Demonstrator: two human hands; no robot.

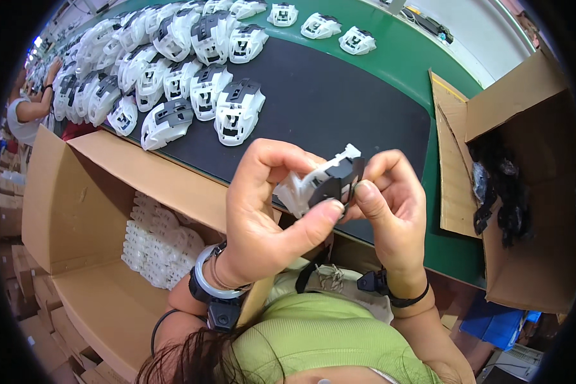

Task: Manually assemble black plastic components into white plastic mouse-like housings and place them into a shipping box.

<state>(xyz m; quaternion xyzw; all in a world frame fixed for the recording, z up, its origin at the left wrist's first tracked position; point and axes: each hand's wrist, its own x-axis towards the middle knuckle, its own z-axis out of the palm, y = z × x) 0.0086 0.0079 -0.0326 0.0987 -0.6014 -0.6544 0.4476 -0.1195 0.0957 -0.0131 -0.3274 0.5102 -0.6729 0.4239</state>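
White and black shell (pixel 329 185): it is up in the air between the two hands, above the near side of the black mat (pixel 339 96).
Way it lies: its long side seems to slant, low on the left and high on the right.
Left hand (pixel 262 214): nearer, with its fingers clamped on the shell, thumb in front.
Right hand (pixel 396 201): just past the shell's right edge, thumb and fingers bent close; I can't tell if they pinch anything.
Shell count: one held, three spread out at the back of the green worktop (pixel 400 54), and a big bunch (pixel 192 38) at the far left, too many for me to count.
Big open boxes: two, the left one (pixel 86 249) with white parts (pixel 160 246), the right one (pixel 524 275) with dark parts (pixel 510 198).
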